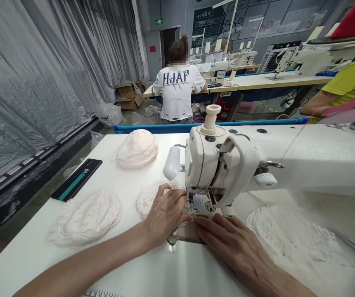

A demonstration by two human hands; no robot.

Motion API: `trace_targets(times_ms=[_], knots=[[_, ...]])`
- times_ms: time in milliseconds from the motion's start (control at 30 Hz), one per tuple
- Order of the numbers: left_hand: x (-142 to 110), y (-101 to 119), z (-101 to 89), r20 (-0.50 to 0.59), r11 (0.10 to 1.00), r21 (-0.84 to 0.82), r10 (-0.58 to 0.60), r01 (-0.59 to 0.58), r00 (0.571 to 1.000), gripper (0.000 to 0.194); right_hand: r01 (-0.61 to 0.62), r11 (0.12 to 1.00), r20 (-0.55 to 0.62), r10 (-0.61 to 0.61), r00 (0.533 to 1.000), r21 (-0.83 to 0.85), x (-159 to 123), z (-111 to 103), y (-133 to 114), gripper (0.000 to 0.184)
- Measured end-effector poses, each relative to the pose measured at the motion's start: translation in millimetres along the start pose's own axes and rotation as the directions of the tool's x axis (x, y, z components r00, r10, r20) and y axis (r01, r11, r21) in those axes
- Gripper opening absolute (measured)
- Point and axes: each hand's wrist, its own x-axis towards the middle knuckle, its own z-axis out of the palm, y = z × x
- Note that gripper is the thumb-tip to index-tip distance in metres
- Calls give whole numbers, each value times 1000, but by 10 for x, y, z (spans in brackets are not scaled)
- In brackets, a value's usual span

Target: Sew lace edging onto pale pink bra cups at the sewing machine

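Observation:
A white sewing machine point(227, 165) stands on the white table point(35, 251). Under its needle lies a white lace piece point(145, 202). My left hand point(165, 212) rests on that lace just left of the presser foot, fingers curled and pressing the fabric down. My right hand point(227, 239) lies flat in front of the needle, fingers stretched out toward the lace edge, touching it. The needle plate is partly hidden by my fingers.
A pile of lace pieces point(86, 216) lies at the left, another pile point(138, 149) further back, more lace point(289, 239) at the right under the machine arm. A black ruler-like strip point(76, 179) lies near the left edge. A person in a white shirt point(177, 88) works ahead; a yellow sleeve point(347, 80) shows at right.

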Motion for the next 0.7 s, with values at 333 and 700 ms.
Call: trace_targets(times_ms=[333,700], knots=[[89,-40,-40,1,999,-28,-29,29,1000,18,-26,997,10,27,1000,-77,6,50,31,39],[-99,139,-32,-91,994,52,103,-99,990,13,3,999,-24,-4,1000,-32,-18,65,26,35]])
